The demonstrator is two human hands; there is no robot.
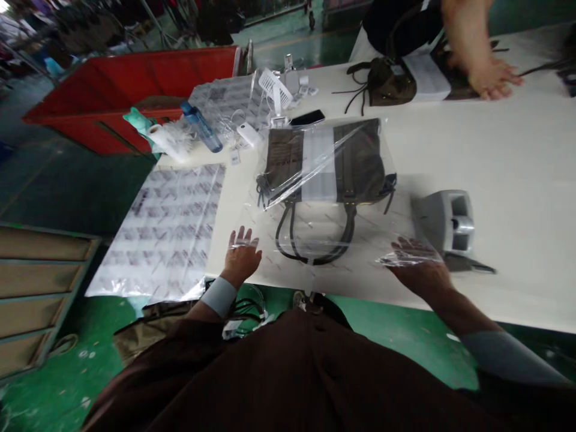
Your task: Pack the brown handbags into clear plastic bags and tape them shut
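Observation:
A dark olive handbag [362,157] lies on the white table inside a clear plastic bag [270,231]. A white paper band [318,168] wraps its middle, and its looped handles [346,243] point toward me. At the plastic's left edge, my left hand [242,257] has its fingers stretched out and spread. My right hand [416,264] is at the near right corner of the plastic, with film covering its fingers, which look extended. The film's glare partly hides those fingertips. Neither hand touches the handbag itself.
A grey tape dispenser [450,222] stands right of my right hand. Printed plastic bags [166,228] overhang the left edge. Behind them are a blue bottle [201,127], phone [307,117] and small fan [275,90]. Across the table, another person's hand [492,78] rests by another handbag [389,84].

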